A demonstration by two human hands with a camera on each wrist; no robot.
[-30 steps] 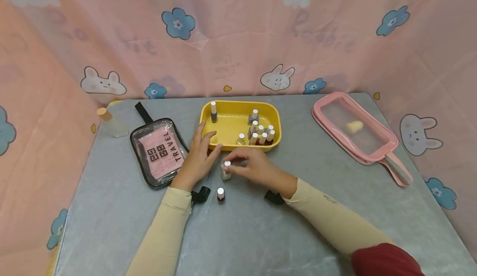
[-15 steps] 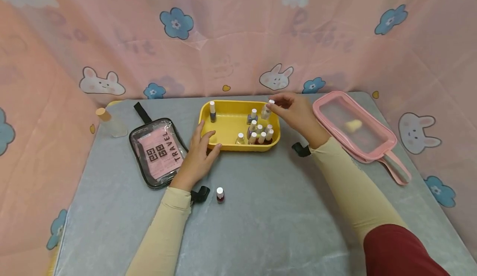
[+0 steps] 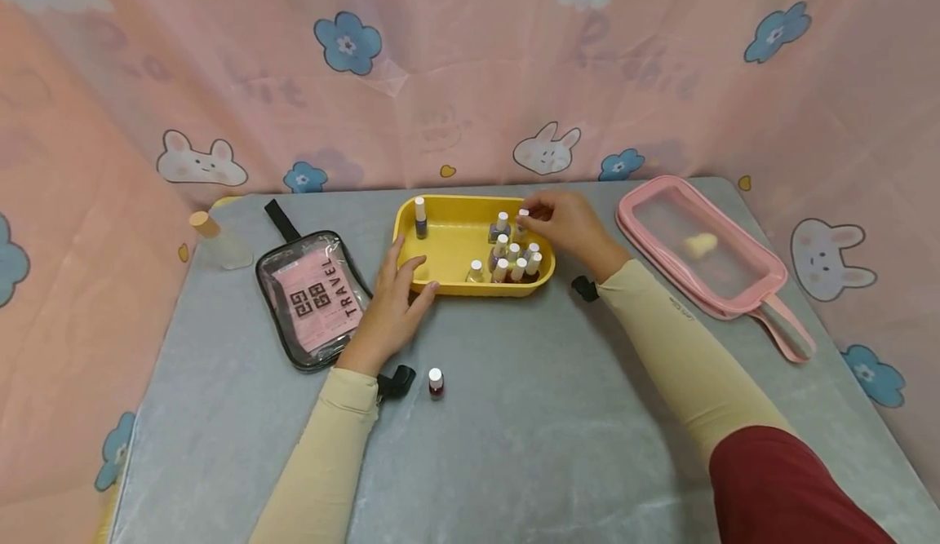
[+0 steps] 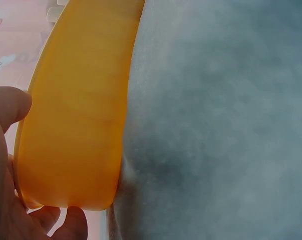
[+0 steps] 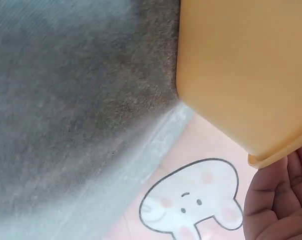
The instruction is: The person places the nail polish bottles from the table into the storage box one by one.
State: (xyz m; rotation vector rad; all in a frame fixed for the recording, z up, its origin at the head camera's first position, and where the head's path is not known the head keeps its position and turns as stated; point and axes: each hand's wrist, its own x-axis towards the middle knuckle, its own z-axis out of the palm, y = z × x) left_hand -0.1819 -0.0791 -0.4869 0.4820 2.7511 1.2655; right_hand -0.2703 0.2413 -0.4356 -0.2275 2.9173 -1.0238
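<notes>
A yellow tray [image 3: 457,242] stands on the grey cloth with several white-capped nail polish bottles upright inside, mostly bunched at its right. My right hand [image 3: 574,227] reaches over the tray's right end and pinches the white cap of a clear nail polish bottle [image 3: 521,227] in the back right corner. In the right wrist view that bottle is hidden behind the tray wall [image 5: 241,65]. My left hand [image 3: 387,309] rests at the tray's front left corner with fingers spread, touching the rim and outer wall [image 4: 80,110]. A dark red nail polish bottle [image 3: 436,384] stands alone in front of the tray.
To the left lie a clear black-edged travel pouch [image 3: 312,299] and, farther back, a frosted bottle with a tan cap [image 3: 223,242]. A pink pouch [image 3: 705,242] with a see-through window lies at the right. A patterned pink curtain [image 3: 448,79] hangs behind the table.
My right hand has carried the clear nail polish bottle from the cloth in front of the tray to its back right corner and lowered it inside. My left hand has stayed in place.
</notes>
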